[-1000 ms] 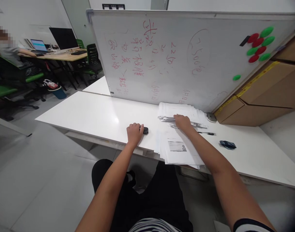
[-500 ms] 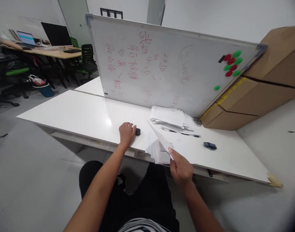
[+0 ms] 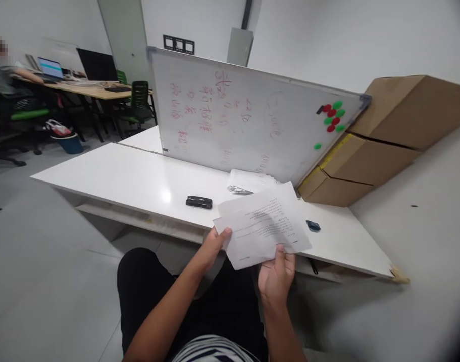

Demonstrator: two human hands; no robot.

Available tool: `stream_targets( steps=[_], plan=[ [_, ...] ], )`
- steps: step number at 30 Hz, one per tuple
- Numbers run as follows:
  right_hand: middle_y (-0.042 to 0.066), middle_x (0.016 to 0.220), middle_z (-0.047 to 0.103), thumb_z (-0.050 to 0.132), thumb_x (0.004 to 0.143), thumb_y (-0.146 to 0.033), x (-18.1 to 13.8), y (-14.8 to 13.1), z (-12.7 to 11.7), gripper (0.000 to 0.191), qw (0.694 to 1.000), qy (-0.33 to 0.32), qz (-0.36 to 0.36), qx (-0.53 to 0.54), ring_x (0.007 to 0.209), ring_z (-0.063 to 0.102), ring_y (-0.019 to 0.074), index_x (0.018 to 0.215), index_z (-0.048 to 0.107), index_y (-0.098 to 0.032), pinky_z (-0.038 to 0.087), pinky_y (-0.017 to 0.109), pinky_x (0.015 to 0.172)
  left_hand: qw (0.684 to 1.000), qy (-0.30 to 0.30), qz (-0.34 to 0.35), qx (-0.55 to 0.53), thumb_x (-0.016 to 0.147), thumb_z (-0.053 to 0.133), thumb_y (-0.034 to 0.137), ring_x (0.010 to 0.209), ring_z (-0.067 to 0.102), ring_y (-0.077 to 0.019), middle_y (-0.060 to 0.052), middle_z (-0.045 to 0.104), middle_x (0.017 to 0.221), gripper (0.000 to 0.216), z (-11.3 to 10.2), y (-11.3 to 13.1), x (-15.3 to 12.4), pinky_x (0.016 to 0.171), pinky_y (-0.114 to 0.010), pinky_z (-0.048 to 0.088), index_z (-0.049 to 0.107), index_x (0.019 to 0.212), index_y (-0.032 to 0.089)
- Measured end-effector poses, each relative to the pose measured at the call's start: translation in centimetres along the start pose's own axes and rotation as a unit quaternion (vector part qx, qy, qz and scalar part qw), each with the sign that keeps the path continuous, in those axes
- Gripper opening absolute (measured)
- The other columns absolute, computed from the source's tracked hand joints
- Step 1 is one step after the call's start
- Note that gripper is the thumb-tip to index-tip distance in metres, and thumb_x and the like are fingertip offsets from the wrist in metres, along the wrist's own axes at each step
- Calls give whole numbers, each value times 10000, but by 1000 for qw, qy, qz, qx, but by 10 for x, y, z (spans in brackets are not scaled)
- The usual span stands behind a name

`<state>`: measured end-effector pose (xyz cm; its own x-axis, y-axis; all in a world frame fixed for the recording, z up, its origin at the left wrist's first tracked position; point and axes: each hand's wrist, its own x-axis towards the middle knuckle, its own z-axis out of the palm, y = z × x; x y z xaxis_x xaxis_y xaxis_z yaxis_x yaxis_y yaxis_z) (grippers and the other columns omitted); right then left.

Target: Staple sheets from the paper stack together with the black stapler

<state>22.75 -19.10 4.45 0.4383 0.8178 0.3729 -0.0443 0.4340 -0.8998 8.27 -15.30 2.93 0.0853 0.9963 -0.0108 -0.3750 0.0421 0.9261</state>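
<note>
I hold a few printed paper sheets (image 3: 260, 223) up over the near edge of the white table (image 3: 139, 181). My left hand (image 3: 214, 245) grips their left edge with thumb on top. My right hand (image 3: 277, 274) pinches their bottom edge. A black stapler (image 3: 199, 202) lies alone on the table left of the sheets. Behind the sheets sits a stack of papers (image 3: 248, 182) against the whiteboard (image 3: 245, 120). A small dark object (image 3: 313, 225) lies on the table to the right.
The whiteboard, with red writing and red and green magnets (image 3: 332, 116), leans on cardboard boxes (image 3: 381, 146). At the far left a person sits at a wooden desk (image 3: 90, 89) with a laptop, a monitor and green chairs. Grey floor lies around my seat.
My left hand let go of the black stapler and came back to the sheets. My right hand lifted the sheets off the table toward me. The view pulled back.
</note>
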Motion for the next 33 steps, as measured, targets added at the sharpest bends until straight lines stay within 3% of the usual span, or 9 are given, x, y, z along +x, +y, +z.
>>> stream_targets(
  steps=[3, 6, 9, 13, 16, 19, 22, 26, 33],
  plan=[
    [38, 1369, 549, 404, 948, -376, -4, 6, -9, 477, 998, 8, 53, 32, 1276, 500, 215, 1422, 361, -334, 419, 500, 1064, 999, -16, -37, -34, 765, 680, 501, 962, 651, -247, -131, 695, 1071, 500, -2, 15, 5, 838, -376, 515, 634, 1125, 158],
    [72, 1319, 590, 531, 892, -375, -1, 16, -28, 470, 994, 5, 100, 53, 1188, 573, 245, 1348, 473, -278, 446, 508, 1025, 995, 55, 27, 84, 737, 702, 491, 841, 639, -196, -64, 708, 930, 408, -11, 27, 12, 734, -308, 510, 676, 986, 169],
    [84, 1160, 681, 655, 812, -384, 21, 19, -51, 472, 993, -8, 105, 48, 1077, 633, 246, 1247, 553, -230, 459, 494, 999, 968, 90, 101, 210, 776, 648, 508, 737, 592, -157, -11, 662, 784, 340, -19, 38, 17, 642, -261, 470, 675, 869, 182],
    [76, 1060, 713, 744, 744, -390, 68, 12, -70, 416, 983, -135, 114, -52, 993, 655, 243, 1094, 614, -207, 498, 455, 932, 933, 87, 167, 305, 812, 606, 501, 709, 561, -150, 2, 626, 740, 312, -21, 54, 26, 628, -253, 436, 659, 793, 194],
    [81, 1076, 708, 745, 739, -413, 100, 7, -65, 424, 972, -192, 82, -111, 1002, 647, 248, 1083, 626, -196, 496, 442, 922, 920, 83, 207, 322, 822, 594, 498, 718, 565, -152, 2, 635, 746, 307, -17, 60, 39, 641, -255, 437, 664, 805, 200],
    [90, 1114, 699, 727, 743, -436, 117, 18, -50, 467, 979, -171, 39, -106, 1030, 639, 252, 1121, 612, -188, 486, 443, 939, 929, 84, 224, 284, 812, 614, 489, 775, 598, -163, -3, 673, 802, 303, -10, 55, 56, 709, -272, 466, 678, 875, 200],
    [104, 1093, 705, 687, 753, -485, 119, 45, -37, 459, 980, -141, 45, -130, 1013, 643, 262, 1085, 626, -174, 484, 454, 932, 955, 31, 184, 230, 777, 660, 476, 932, 635, -211, -44, 710, 988, 355, -8, 39, 76, 814, -319, 491, 687, 994, 196],
    [112, 1088, 703, 641, 763, -519, 108, 74, -36, 446, 957, -164, 56, -231, 1050, 620, 285, 1031, 667, -164, 459, 465, 949, 977, -15, 89, 192, 722, 710, 482, 1026, 639, -272, -107, 699, 1108, 470, -17, 19, 90, 866, -385, 507, 680, 1061, 157],
    [117, 1140, 688, 600, 795, -527, 112, 75, -36, 485, 955, -97, 31, -280, 1086, 607, 279, 1108, 672, -164, 447, 419, 964, 961, -42, 132, 239, 762, 672, 502, 990, 645, -235, -63, 706, 1069, 437, -20, 31, 92, 860, -349, 512, 669, 1059, 182]
  ],
)
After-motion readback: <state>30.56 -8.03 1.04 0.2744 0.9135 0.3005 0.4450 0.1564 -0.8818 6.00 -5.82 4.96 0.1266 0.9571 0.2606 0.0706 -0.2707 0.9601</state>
